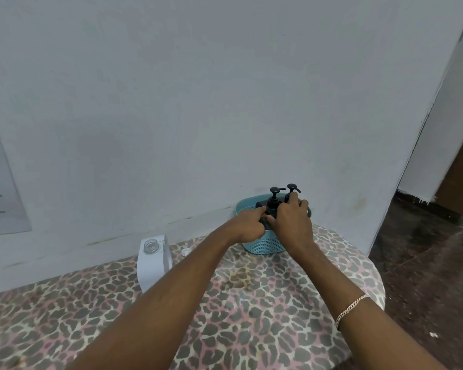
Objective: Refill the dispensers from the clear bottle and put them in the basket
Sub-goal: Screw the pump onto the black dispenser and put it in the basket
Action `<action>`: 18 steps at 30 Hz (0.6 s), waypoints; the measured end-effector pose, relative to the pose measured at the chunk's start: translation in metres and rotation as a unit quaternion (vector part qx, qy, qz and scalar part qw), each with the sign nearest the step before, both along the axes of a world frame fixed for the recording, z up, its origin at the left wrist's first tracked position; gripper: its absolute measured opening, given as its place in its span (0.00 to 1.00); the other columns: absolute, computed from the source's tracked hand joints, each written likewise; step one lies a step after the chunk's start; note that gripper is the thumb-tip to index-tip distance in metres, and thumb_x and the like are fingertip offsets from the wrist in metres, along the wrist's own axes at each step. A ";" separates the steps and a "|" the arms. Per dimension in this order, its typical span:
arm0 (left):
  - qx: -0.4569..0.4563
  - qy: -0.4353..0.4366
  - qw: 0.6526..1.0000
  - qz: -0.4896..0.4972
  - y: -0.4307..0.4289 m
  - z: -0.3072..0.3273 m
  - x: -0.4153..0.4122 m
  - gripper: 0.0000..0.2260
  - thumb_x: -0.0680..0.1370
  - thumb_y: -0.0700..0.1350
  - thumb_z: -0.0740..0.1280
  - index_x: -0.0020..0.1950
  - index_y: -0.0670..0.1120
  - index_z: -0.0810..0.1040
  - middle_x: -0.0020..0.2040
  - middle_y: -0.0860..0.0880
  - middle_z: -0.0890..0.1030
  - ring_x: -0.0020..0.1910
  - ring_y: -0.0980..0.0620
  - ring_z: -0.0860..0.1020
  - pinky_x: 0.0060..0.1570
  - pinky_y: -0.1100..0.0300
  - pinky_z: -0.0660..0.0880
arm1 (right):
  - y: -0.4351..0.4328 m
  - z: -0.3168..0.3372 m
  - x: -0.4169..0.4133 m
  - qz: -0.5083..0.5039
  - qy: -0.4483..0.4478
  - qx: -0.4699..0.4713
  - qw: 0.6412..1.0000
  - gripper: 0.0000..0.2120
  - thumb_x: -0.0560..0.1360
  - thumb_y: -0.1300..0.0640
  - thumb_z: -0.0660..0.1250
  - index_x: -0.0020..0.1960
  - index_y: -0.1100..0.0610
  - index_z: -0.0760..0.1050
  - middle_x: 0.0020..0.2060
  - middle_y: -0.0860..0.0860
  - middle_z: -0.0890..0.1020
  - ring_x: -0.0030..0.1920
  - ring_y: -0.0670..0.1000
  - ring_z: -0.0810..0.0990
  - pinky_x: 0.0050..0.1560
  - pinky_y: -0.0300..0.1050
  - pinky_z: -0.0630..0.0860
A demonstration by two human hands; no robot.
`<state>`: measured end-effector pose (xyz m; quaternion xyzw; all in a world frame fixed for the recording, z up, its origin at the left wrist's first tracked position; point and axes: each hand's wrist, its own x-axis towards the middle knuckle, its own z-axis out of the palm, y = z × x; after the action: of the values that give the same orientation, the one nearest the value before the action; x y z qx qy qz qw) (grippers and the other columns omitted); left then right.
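We see both hands out over the far edge of the bench (pixel 251 311), which wears a leopard-print cover in grey, pink & cream. There, right up against the grey-white wall (pixel 198 102), sits the teal perforated plastic basket (pixel 265 246), w/ two dispensers standing upright inside it. The black pump dispenser (pixel 274 198) is on the left & the second black pump dispenser (pixel 292 188) just beside it on the right, pump heads clear of the rim. The left hand (pixel 247 222) is at the basket's near rim, thumb & fingers curled tight on the dark body of the black pump dispenser. The right hand (pixel 292 220) lies over the second black pump dispenser, fingers bent across its shoulder, one fingertip touching the pump neck; whether it really clamps we can't tell, as the hand hides the body. A gold chain bracelet (pixel 351 308) is on the right wrist. Well apart, toward the left along the bench's far edge, the clear square plastic bottle (pixel 149 268) stands upright, mouth uncapped, approx. touching the wall. A small white cap (pixel 185 251) lies on the bench between bottle & basket. A sheet of paper (pixel 0 182) is stuck on the wall at far left, text too blurred to read.
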<state>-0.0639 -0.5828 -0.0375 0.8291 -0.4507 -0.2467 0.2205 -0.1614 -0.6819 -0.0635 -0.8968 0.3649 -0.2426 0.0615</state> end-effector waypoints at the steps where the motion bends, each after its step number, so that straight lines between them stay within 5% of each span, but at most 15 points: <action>1: 0.002 0.001 1.000 0.001 0.000 0.000 0.001 0.36 0.78 0.35 0.63 0.85 0.49 0.56 0.78 0.42 0.69 0.69 0.42 0.74 0.59 0.51 0.75 | 0.000 0.000 0.000 0.002 0.004 -0.003 1.000 0.20 0.80 0.45 0.70 0.57 0.63 0.82 0.72 0.61 0.67 0.69 0.64 0.68 0.63 0.54 0.76; 5: 0.000 0.001 1.000 0.000 0.001 0.002 -0.002 0.32 0.77 0.35 0.63 0.81 0.46 0.63 0.67 0.40 0.77 0.55 0.45 0.76 0.45 0.55 0.72 | 0.001 0.000 0.000 0.005 0.024 0.006 1.000 0.19 0.81 0.45 0.68 0.56 0.63 0.82 0.72 0.61 0.68 0.68 0.65 0.68 0.67 0.56 0.73; 11: -0.038 -0.017 0.999 0.005 0.004 -0.002 -0.008 0.19 0.76 0.34 0.63 0.66 0.43 0.74 0.58 0.40 0.80 0.50 0.43 0.77 0.39 0.55 0.70 | 0.006 -0.001 -0.011 0.024 0.079 -0.058 0.995 0.17 0.88 0.54 0.56 0.65 0.61 0.79 0.66 0.64 0.74 0.69 0.65 0.68 0.67 0.58 0.66; 14: -0.077 -0.008 0.997 0.020 0.014 0.001 -0.018 0.25 0.78 0.34 0.63 0.75 0.44 0.72 0.66 0.40 0.80 0.54 0.43 0.79 0.44 0.58 0.73 | 0.006 -0.011 -0.012 0.034 0.048 -0.042 0.997 0.19 0.86 0.50 0.53 0.66 0.56 0.79 0.68 0.61 0.73 0.64 0.66 0.70 0.62 0.57 0.65; 16: -0.113 -0.014 0.993 0.028 0.025 0.003 -0.026 0.29 0.80 0.36 0.64 0.81 0.45 0.66 0.74 0.43 0.75 0.65 0.43 0.78 0.56 0.58 0.74 | 0.011 -0.012 -0.017 0.029 0.026 -0.020 0.999 0.19 0.85 0.49 0.58 0.67 0.60 0.78 0.69 0.63 0.72 0.62 0.67 0.72 0.63 0.58 0.68; 18: -0.142 -0.024 0.989 0.035 0.037 0.002 -0.032 0.31 0.80 0.37 0.66 0.83 0.46 0.63 0.79 0.45 0.70 0.67 0.43 0.78 0.58 0.60 0.72 | 0.020 -0.010 -0.026 0.043 -0.022 -0.011 0.999 0.19 0.84 0.51 0.63 0.67 0.65 0.76 0.67 0.64 0.73 0.61 0.67 0.74 0.62 0.59 0.74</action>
<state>-0.0964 -0.5458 -0.0353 0.8104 -0.4568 -0.1523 0.3339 -0.1870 -0.6623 -0.0731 -0.9069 0.3215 -0.2630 0.0700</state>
